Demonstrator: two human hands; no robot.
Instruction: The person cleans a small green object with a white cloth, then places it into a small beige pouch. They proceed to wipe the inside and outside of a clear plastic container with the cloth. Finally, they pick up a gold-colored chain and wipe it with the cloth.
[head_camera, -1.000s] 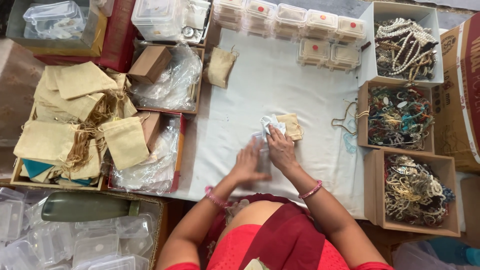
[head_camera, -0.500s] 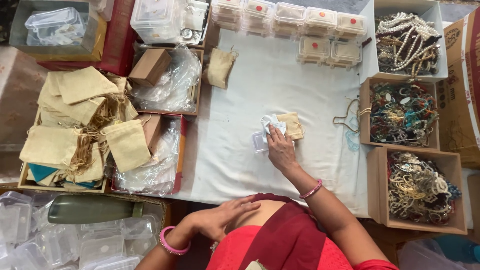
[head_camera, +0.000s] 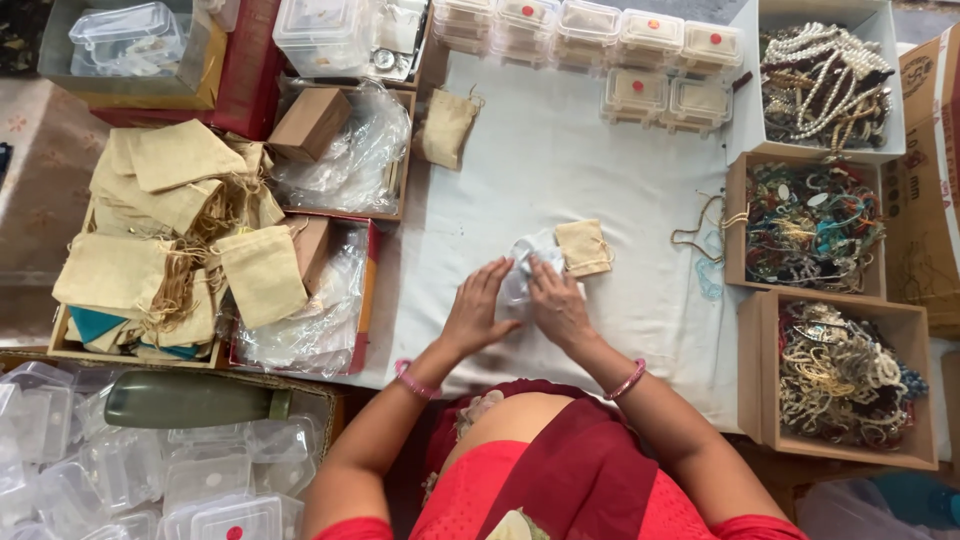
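Both hands work together at the middle of a white cloth-covered table. My left hand and my right hand hold a small clear plastic box with white wrapping bunched at its top. A small beige drawstring pouch lies on the cloth just beyond my right hand, touching the wrapping. Pink bangles sit on both wrists.
Three cardboard boxes of beaded jewellery line the right side. Clear lidded boxes with red dots stand in a row at the far edge. A tray of beige pouches and plastic-lined boxes lie left; empty clear boxes fill the lower left.
My left hand dropped back toward my body, then returned to the table and now grips the clear box with the right hand. The wrapping has been gathered over the box.
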